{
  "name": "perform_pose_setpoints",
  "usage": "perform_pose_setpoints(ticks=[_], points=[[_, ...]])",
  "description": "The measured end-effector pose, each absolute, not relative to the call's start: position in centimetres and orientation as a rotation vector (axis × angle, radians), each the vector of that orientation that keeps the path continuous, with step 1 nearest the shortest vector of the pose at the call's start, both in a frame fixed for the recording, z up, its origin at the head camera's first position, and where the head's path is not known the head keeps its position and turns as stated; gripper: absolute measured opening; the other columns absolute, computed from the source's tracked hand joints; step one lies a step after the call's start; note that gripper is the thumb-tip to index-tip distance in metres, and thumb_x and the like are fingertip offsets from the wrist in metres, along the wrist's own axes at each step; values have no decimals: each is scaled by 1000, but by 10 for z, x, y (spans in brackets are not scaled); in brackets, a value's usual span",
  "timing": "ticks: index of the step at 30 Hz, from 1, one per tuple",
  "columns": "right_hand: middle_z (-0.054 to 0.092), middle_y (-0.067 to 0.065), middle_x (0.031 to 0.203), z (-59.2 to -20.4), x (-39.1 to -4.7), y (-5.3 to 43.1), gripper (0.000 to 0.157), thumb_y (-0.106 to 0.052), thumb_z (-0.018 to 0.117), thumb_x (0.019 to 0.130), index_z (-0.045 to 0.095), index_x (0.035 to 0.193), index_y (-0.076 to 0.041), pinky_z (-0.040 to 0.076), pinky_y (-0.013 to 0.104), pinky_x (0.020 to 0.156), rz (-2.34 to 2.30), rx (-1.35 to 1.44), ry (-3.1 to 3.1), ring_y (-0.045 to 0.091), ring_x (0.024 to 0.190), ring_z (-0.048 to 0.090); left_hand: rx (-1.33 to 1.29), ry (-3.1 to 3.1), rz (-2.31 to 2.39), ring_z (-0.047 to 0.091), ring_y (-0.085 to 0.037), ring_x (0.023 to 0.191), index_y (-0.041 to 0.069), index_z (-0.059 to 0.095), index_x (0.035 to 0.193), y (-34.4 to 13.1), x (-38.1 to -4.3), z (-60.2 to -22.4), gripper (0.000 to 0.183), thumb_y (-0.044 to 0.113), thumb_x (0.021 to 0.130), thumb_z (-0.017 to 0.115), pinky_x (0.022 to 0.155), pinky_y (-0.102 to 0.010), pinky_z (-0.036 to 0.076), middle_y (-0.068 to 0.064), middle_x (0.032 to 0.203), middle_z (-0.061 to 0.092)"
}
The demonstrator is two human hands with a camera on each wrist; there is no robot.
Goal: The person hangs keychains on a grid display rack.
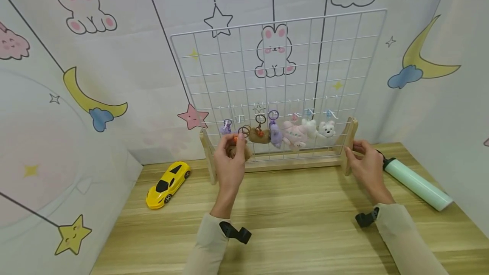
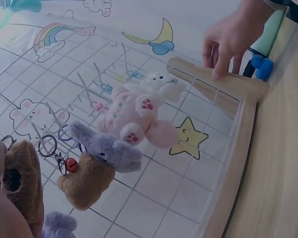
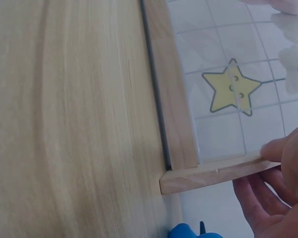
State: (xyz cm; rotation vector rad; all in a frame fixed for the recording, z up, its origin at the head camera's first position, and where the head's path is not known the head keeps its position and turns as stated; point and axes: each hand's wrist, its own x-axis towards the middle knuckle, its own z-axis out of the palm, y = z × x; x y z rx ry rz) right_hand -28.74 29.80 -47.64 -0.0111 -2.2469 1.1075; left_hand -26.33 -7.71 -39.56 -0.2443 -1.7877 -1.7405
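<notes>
My left hand (image 1: 231, 160) pinches a brown plush keychain (image 2: 27, 168) by its top, in front of the white wire grid (image 1: 305, 58). Its ring sits close to a hook, but whether it hangs there I cannot tell. Along the hooks hang another brown plush keychain (image 1: 259, 136) with an orange bell, a purple plush keychain (image 1: 275, 136), a pink plush keychain (image 1: 295, 135) and white bear keychains (image 1: 326, 129). A second purple plush (image 1: 226, 128) is at the left end. My right hand (image 1: 364, 162) grips the grid's right wooden post (image 3: 218, 173), thumb on one side and fingers on the other.
A yellow toy car (image 1: 168, 185) stands left of the rack on the wooden table (image 1: 290, 215). To the right lies a mint-green cylinder (image 1: 418, 183) with a black end. Part of a blue object (image 2: 262, 67) shows beside the right post. Printed cloth (image 1: 145, 75) stands behind.
</notes>
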Motion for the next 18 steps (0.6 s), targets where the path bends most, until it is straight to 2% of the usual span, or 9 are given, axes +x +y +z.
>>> perform_pose_setpoints(ticks=[10, 18], points=[[74, 34, 123, -476, -287, 297, 31, -10, 73, 103, 68, 124, 10, 40, -9, 77, 1112, -14, -2250, 51, 114, 74, -214, -1659, -1788, 62, -9, 74, 0, 74, 109, -70, -273, -389, 26, 26, 108, 69, 62, -17, 48, -21, 97, 77], [74, 32, 124, -478, -286, 298, 34, -17, 73, 104, 68, 127, 8, 38, -10, 76, 1074, -30, -2275, 49, 113, 75, -194, -1571, -1878, 61, -5, 64, -2, 71, 109, -66, -280, -391, 24, 22, 108, 69, 57, -15, 49, -12, 92, 74]])
